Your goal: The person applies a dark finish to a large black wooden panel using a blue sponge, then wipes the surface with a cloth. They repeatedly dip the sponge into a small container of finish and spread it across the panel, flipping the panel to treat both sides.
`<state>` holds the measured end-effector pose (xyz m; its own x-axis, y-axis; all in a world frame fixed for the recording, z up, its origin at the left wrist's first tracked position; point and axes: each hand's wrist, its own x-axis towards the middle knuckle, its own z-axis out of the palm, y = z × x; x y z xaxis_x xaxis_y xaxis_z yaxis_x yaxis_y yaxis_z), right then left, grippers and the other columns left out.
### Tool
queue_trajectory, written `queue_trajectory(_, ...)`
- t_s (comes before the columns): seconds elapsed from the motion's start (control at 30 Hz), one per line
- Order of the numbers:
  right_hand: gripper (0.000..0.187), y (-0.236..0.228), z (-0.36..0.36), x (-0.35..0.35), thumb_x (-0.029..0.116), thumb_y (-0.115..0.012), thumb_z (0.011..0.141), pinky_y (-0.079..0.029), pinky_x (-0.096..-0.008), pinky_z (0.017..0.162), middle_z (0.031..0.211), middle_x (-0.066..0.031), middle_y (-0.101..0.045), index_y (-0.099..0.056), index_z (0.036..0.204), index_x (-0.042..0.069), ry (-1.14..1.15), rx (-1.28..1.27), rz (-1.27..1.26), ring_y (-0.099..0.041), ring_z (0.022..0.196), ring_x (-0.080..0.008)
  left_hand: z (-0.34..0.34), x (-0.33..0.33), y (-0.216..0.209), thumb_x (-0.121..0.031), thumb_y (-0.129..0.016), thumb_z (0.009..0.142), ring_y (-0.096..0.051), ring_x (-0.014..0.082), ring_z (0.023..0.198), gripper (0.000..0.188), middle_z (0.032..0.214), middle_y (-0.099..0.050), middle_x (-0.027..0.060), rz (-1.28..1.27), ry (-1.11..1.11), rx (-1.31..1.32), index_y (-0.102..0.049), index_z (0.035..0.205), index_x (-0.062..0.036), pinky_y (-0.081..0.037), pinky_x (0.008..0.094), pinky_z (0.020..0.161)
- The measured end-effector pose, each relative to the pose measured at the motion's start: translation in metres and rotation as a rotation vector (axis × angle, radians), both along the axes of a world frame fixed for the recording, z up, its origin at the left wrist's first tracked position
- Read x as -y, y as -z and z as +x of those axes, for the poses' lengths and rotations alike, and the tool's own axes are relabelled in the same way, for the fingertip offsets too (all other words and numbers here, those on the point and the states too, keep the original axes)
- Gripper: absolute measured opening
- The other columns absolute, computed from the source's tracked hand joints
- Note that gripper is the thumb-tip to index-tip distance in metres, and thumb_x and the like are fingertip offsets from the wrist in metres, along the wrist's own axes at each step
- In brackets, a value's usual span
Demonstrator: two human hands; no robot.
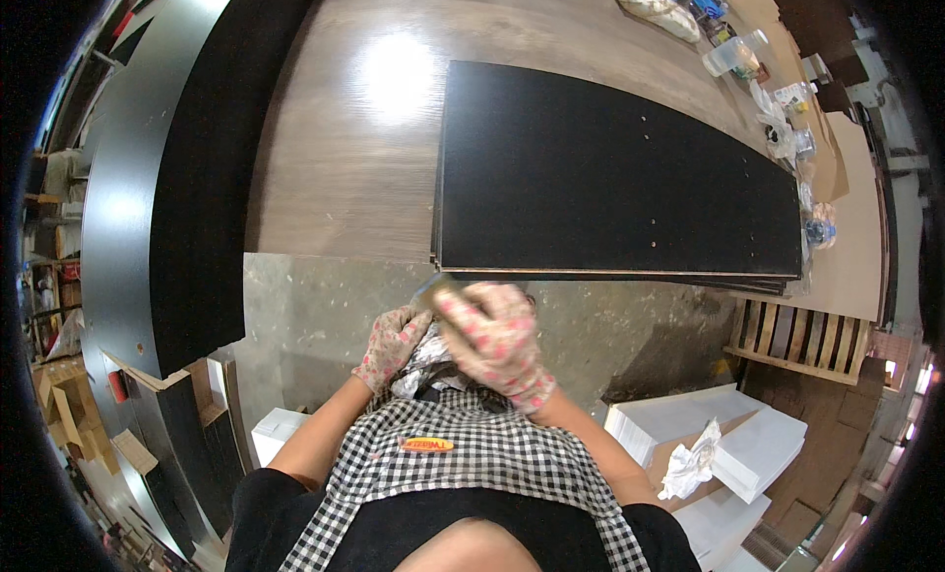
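My right hand (497, 346), in a white glove with pink spots, is blurred and curled around a small brownish block-like object (434, 292). That object is close to the lower left corner of a stack of black panels (591, 178); whether they touch, I cannot tell. My left hand (392, 344) wears a matching glove and is closed, with its fingertips beside crumpled silvery-white material (428, 360) in front of my checked apron (472, 444). What the left fingers grip is hidden. Several small holes show in the top panel's right half.
The panels lie on a wood-grain table (345, 158). Long black boards (212, 178) stand along the left. Bottles (733, 52) and wrappers line the table's right side. White boxes (758, 454) and a wooden pallet (797, 341) are at lower right.
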<state>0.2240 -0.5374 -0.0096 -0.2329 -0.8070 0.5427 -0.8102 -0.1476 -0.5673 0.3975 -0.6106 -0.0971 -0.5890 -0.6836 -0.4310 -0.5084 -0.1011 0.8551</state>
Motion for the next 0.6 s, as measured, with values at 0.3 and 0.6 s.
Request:
queue_trajectory(0.3,0.039,-0.018,-0.045,-0.043,0.020,-0.077,0.078,-0.049,-0.0415,0.080,0.105,-0.0099,-0.059,-0.071,0.116,0.014,0.219,-0.170,0.287,-0.059,0.093,-0.0262,-0.022,0.014,-0.020,-0.036,-0.063,0.097,-0.069,0.0261,0.084,0.039,0.088,-0.071,0.0216,-0.080,0.073,0.079,-0.072,0.098,0.0017,-0.051,0.0380,0.075)
queue_trajectory(0.6,0.043,0.001,-0.050,-0.049,0.026,-0.077,0.080,-0.051,-0.0422,0.083,0.108,-0.0096,-0.061,-0.069,0.122,0.016,0.070,-0.188,0.378,-0.061,0.096,-0.0278,-0.042,0.017,-0.014,-0.024,-0.058,0.095,-0.068,0.0379,0.086,0.029,0.089,-0.068,0.0254,-0.147,0.173,-0.082,-0.070,0.097,0.0018,-0.051,0.0451,0.076)
